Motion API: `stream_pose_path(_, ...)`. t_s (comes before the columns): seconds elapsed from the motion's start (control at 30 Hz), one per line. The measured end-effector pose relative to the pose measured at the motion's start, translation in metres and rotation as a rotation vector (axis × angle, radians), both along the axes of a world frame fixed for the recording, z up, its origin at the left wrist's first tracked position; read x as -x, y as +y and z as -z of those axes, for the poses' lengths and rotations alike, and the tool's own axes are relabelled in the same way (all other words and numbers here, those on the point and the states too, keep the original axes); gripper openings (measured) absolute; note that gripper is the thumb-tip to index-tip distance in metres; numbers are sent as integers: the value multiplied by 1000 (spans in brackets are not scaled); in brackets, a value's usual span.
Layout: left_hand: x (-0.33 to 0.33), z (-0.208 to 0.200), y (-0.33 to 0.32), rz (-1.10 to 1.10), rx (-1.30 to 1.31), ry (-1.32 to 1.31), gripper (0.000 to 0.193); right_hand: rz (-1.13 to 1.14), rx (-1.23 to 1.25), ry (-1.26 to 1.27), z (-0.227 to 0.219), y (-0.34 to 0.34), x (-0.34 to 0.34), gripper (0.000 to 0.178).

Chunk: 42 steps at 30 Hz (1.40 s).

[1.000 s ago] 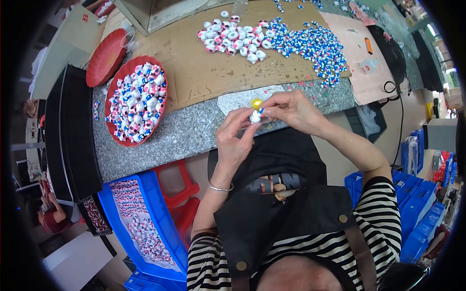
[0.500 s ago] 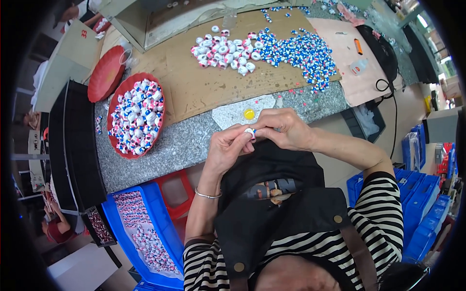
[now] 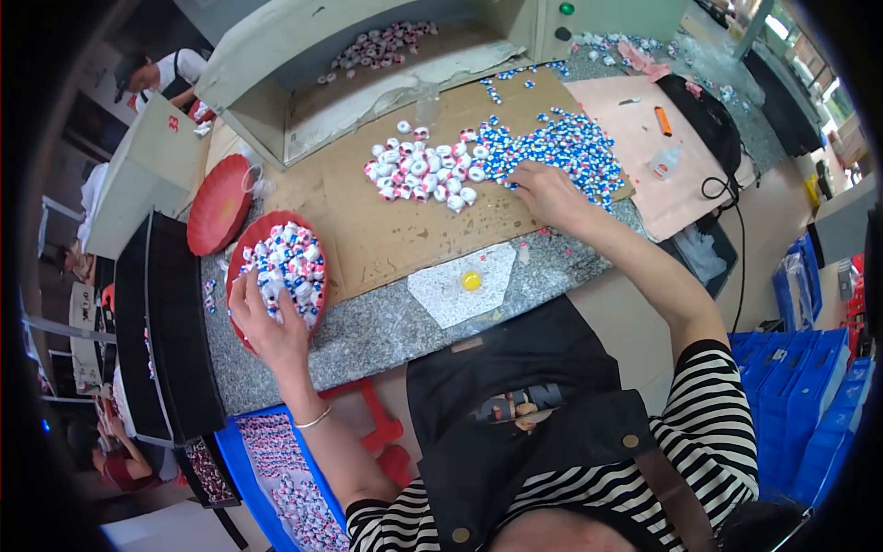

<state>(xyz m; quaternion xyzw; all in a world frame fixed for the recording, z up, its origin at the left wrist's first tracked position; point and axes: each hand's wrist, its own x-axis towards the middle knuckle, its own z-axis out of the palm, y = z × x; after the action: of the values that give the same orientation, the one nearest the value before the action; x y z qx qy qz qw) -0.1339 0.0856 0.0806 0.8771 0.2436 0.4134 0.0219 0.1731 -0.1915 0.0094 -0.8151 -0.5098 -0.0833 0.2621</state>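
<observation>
Left fingers (image 3: 242,296): spread over bowl (image 3: 323,285), contact with figures (image 3: 292,253) unclear; could knock some over the rim through a careless sweep. Right fingers (image 3: 527,174): bent, tips close together at blue bits (image 3: 561,143); could gather two through crowding. Cannot tell whether pinching any. White beads (image 3: 423,170): just left of right fingers.

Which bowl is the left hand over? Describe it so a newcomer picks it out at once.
Find the speckled grey counter and go to its left end. The red bowl is there, with the person's left hand over it. It is heaped with white, blue and pink pieces, whereas the other red bowl, farther from the person, shows a bare inside.
</observation>
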Motion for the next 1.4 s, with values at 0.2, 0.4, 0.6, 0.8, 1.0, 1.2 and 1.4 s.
stream_pose_path(0.2, -89, 21, -44, 402, 356, -15, 12, -20, 114, -144, -1, 4, 7, 17)
stream_pose_path(0.4, -162, 91, -10, 326, 432, 33, 17, -127, 83, -56, 0, -16, 17, 13)
stream_pose_path(0.6, -154, 82, -25, 378, 839, 84, 22, -118, 76, -105, 8, -2, 7, 4)
stream_pose_path(0.8, -79, 76, -80, 877, 2041, -499, 33, -84, 124, -151, 6, 1, -2, 20)
stream_pose_path(1.0, -37, 79, -103, 944, 1963, -524, 36, -134, 212, -80, -19, -8, 8, 10)
stream_pose_path(1.2, -32, 82, -105, 992, 1863, -475, 37, -134, 219, -9, -15, -18, 22, 7)
stream_pose_path(1.4, -23, 94, -101, 836, 1748, -371, 35, -179, 131, 45, -24, -14, 48, 13)
